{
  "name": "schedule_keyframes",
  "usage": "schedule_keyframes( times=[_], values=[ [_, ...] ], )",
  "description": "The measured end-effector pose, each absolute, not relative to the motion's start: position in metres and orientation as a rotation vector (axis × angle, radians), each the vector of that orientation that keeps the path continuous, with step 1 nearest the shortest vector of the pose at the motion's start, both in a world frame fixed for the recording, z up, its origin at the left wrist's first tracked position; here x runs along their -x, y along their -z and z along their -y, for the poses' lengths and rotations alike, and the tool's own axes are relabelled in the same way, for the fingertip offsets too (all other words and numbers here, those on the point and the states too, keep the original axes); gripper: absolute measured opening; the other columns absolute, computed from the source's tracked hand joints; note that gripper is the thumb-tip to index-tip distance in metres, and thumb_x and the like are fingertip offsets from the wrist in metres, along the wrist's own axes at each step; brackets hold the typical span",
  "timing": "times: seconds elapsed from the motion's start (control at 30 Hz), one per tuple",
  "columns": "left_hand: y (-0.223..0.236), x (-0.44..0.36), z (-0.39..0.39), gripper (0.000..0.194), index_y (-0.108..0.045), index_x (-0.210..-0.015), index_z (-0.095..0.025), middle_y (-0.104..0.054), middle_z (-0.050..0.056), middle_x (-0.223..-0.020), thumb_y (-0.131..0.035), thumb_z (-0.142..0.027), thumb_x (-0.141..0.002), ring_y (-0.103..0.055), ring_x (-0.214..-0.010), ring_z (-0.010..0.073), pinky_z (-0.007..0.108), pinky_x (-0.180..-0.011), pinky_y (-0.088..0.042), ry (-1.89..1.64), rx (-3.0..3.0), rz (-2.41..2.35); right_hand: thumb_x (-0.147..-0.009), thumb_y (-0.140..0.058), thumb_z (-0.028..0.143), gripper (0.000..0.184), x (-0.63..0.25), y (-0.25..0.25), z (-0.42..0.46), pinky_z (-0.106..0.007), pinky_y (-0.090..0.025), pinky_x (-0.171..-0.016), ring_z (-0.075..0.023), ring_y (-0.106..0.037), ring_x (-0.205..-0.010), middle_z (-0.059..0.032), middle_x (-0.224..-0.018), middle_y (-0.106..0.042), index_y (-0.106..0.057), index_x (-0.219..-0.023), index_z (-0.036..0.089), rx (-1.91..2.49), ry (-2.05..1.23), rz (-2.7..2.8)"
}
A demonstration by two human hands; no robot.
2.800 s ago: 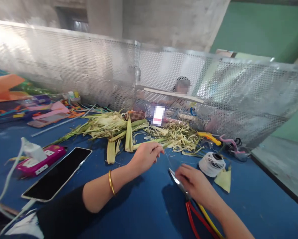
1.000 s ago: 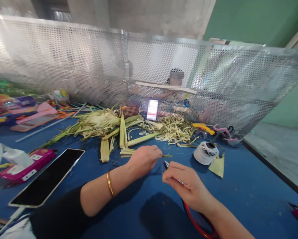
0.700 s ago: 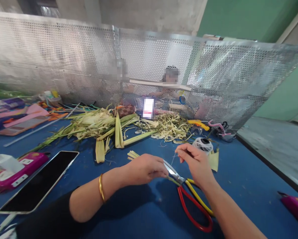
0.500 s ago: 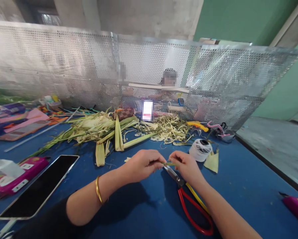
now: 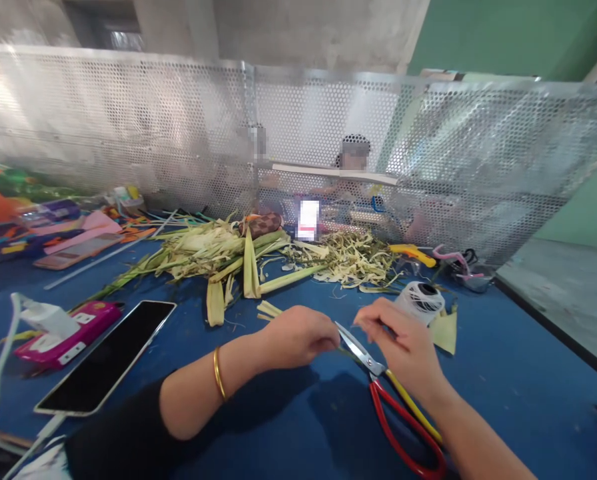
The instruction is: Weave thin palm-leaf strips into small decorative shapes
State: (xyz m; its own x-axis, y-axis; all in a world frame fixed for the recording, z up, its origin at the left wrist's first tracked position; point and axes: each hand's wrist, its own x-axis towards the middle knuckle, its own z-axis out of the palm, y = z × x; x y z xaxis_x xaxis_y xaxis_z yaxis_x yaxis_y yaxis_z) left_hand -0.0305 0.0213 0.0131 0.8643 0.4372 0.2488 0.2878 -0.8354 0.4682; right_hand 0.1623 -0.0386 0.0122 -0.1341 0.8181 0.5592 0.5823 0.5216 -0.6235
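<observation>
My left hand (image 5: 303,337) is closed around a thin plant strip. Pale strip ends (image 5: 268,310) show past its back, and a greenish end shows below its fingertips. Beside it, my right hand (image 5: 401,343) has thumb and fingers pinched together; whatever they hold is too fine to make out. Scissors (image 5: 371,363) with one red and one yellow handle lie on the blue table (image 5: 283,427) between and under my hands. Just behind my right hand is a spool of white thread (image 5: 421,301), with a pale husk piece (image 5: 444,330) beside it.
Husks and leaf strips (image 5: 203,253) and a shredded pile (image 5: 348,260) lie along a perforated metal screen (image 5: 178,127). Behind the screen is a person (image 5: 356,157). A phone (image 5: 108,360) and a magenta power strip (image 5: 73,333) are at left; a yellow-handled tool (image 5: 412,255) lies far right.
My hands have drawn apart; the green strip no longer spans between them. My right hand has turned and lifted away from the scissors' blades. The view has swung slightly left.
</observation>
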Motion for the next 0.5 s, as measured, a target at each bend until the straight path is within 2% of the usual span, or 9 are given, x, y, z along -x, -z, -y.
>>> schedule_keyframes(
  times=[0.13, 0.27, 0.37, 0.5],
  values=[
    [-0.024, 0.028, -0.017, 0.012, -0.066, -0.079, -0.015, -0.064, 0.0, -0.066, -0.054, -0.015, -0.08, -0.059, -0.059, 0.0095, 0.018, -0.058, -0.045, -0.61, -2.181, -0.573, -0.082, -0.054, 0.027, 0.014, -0.174, 0.009, 0.018, -0.025, -0.039, -0.052, -0.0136, -0.049, -0.054, 0.0009, -0.062, -0.054, -0.06, -0.072, 0.019, 1.389, -0.469, 1.637],
    [-0.022, 0.027, -0.024, 0.012, -0.063, -0.076, -0.015, -0.061, -0.002, -0.06, -0.053, -0.019, -0.08, -0.057, -0.053, 0.0095, 0.02, -0.054, -0.045, -0.91, -1.98, -0.899, -0.081, -0.05, 0.014, 0.016, -0.157, 0.02, 0.021, -0.024, -0.04, -0.058, -0.014, -0.052, -0.062, 0.0, -0.065, -0.056, -0.059, -0.069, 0.019, 1.321, -0.478, 1.879],
    [-0.014, 0.029, -0.03, 0.013, -0.065, -0.076, -0.016, -0.065, 0.001, -0.067, -0.053, -0.018, -0.08, -0.06, -0.061, 0.0122, 0.022, -0.061, -0.046, -0.967, -2.196, -1.035, -0.087, -0.045, 0.014, 0.021, -0.142, 0.008, 0.037, -0.023, -0.04, -0.058, -0.0125, -0.051, -0.064, -0.0006, -0.069, -0.054, -0.059, -0.072, 0.019, 1.067, -0.46, 2.09],
    [-0.012, 0.032, -0.028, 0.015, -0.068, -0.079, -0.017, -0.07, 0.004, -0.079, -0.054, -0.012, -0.078, -0.062, -0.076, 0.0155, 0.024, -0.07, -0.045, -0.703, -2.547, -0.81, -0.091, -0.045, 0.019, 0.019, -0.148, -0.009, 0.046, -0.024, -0.039, -0.06, -0.0126, -0.05, -0.065, -0.0007, -0.071, -0.053, -0.059, -0.078, 0.019, 1.069, -0.374, 1.984]
  ],
)
